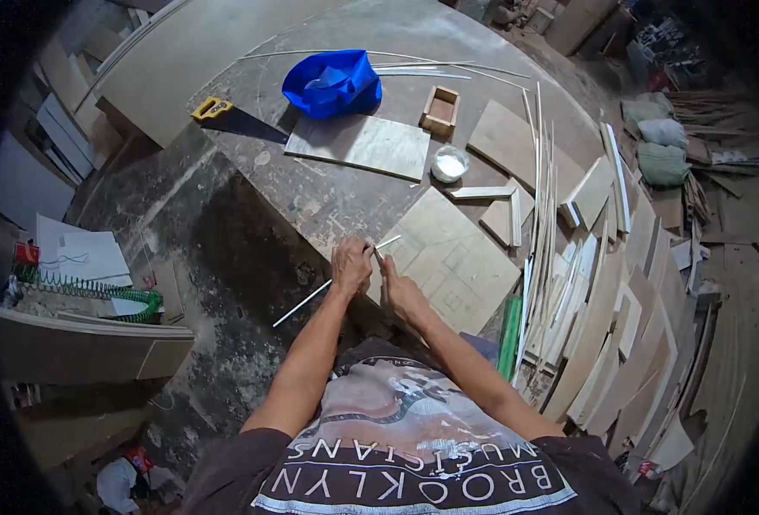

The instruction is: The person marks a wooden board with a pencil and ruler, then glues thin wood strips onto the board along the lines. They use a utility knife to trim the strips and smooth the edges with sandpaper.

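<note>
A thin white strip point(302, 303) runs diagonally across the near edge of the workbench, its lower left end out over the floor. My left hand point(352, 264) is closed around the strip at the bench edge. Close by on the right, my right hand point(403, 296) has its fingers at the strip's upper part, with the index finger pointing up along it; what lies between its fingers is too small to make out. Beside my right hand lies a light plywood board point(452, 262) with pencil lines drawn on it.
Farther back on the bench point(302, 184) are a yellow-handled saw point(246, 124), a blue bag point(335, 84), a pale board point(362, 148), a small wooden box point(440, 112) and a clear tub point(450, 164). Wood strips and panels crowd the right. A green coiled hose point(96, 292) lies left.
</note>
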